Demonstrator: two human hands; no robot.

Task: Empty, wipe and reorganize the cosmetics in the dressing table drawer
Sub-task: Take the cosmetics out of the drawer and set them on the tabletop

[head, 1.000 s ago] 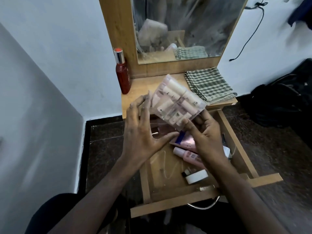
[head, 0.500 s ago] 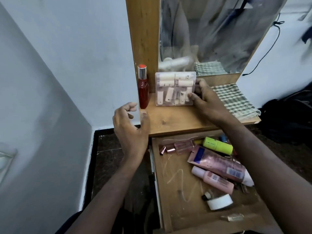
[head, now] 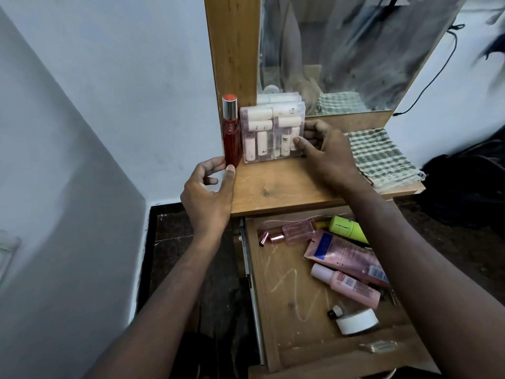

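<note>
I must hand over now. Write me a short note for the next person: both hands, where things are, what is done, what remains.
Left hand: fingertips on the base of the red bottle, upright on the tabletop.
Right hand: holds the clear travel kit, upright beside the bottle.
Done: those two are out.
Left: the drawer holds the pink tube, pink bottle, green bottle, white jar. Empty, wipe with the checked cloth, reorganize.

I have one view only, from the head-worn wide-angle camera. It looks forward and steeply down, close over the wooden dressing table top (head: 276, 187), with the open wooden drawer (head: 276, 305) low in frame and the mirror (head: 355, 50) cut off at the top edge. Both forearms enter from the bottom. No second view overlaps it.
</note>
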